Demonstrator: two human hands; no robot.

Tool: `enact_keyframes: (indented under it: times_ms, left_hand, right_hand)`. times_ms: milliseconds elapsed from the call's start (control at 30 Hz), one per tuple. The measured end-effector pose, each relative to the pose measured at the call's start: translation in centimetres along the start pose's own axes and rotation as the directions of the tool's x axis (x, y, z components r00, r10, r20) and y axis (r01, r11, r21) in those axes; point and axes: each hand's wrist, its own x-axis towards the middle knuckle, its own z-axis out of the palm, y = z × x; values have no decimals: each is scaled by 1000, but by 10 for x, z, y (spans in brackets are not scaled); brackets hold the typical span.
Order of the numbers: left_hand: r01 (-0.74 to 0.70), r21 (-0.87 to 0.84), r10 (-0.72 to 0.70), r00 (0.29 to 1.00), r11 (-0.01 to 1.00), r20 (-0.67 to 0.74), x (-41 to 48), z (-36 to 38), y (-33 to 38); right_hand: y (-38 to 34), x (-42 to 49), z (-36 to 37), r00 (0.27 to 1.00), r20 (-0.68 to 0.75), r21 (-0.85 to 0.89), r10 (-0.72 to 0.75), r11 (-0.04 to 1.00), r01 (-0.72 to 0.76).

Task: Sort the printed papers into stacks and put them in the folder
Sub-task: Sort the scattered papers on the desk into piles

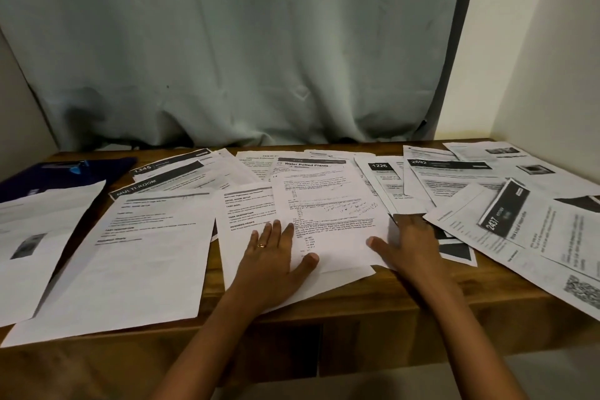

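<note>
Backdrop: grey-green curtain (227,42) is hanging behind a wooden table (357,295); a white wall (535,42) is standing at right.
Papers: printed papers (146,253) are lying loose and overlapping across the table, some hanging over its near edge.
Folder: blue folder (65,172) is lying flat at far left, a sheet overlapping its near side.
Top sheet: "Water Potted Plants" sheet (331,204) is lying uppermost at centre.
Left hand (272,256): relaxed, lying flat with fingers straight, thumb pressing the sheet's lower left; wearing a ring (260,245).
Right hand (412,243): relaxed, lying flat beside the sheet's right edge, thumb resting on it.
</note>
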Motion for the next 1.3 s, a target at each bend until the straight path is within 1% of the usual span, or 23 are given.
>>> enact_keyframes:
  times_ms: [100, 167, 267, 333, 433, 533, 600, 700, 867, 933, 1067, 1133, 1200, 1300]
  left_hand:
    - [3, 1, -3, 1000, 1000, -1, 1, 1, -1]
    - [1, 11, -2, 1000, 1000, 15, 2, 0, -1]
    - [-14, 22, 13, 998, 1000, 65, 3, -5, -3]
    - [-23, 26, 20, 993, 999, 115, 3, -10, -3]
    - [-26, 19, 22, 980, 999, 196, 3, -18, -4]
    - [-14, 7, 12, 968, 1000, 250, 3, -25, -5]
    - [-4, -4, 5, 964, 1000, 267, 3, -29, -5]
    - [-9, -24, 15, 967, 1000, 255, 5, -32, 3]
    - [-116, -71, 123, 987, 991, 101, 13, -31, 39]
    - [-161, -76, 166, 984, 984, 69, 18, -27, 57]
    - [-229, -109, 237, 969, 967, 64, 28, -15, 91]
    - [-267, -99, 274, 959, 959, 76, 32, -9, 107]
    - [-299, -92, 307, 946, 950, 100, 35, -5, 121]
    - [-331, -97, 341, 933, 939, 114, 39, -5, 143]
  right_hand:
    - [-1, -2, 1, 998, -53, 171, 39, 985, -30]
    - [-3, -3, -1, 992, -116, 267, 51, 964, -18]
    - [0, 0, -16, 973, -220, 361, 66, 932, 18]
    - [8, 5, -32, 958, -274, 386, 86, 922, 28]
    - [30, 15, -57, 941, -302, 356, 149, 934, -34]
    - [50, 20, -73, 935, -264, 360, 238, 923, -134]
    - [61, 18, -77, 934, -242, 356, 262, 919, -166]
    - [74, 15, -77, 938, -239, 322, 250, 932, -166]
    - [80, 8, -68, 953, -218, 265, 212, 952, -151]
    - [82, 8, -63, 958, -210, 250, 197, 958, -142]
    - [91, 10, -53, 961, -166, 227, 219, 957, -179]
    - [92, 9, -52, 964, -143, 163, 226, 966, -202]
    - [92, 7, -53, 970, -151, 99, 191, 979, -178]
    - [99, 0, -66, 967, -235, 99, 103, 992, -81]
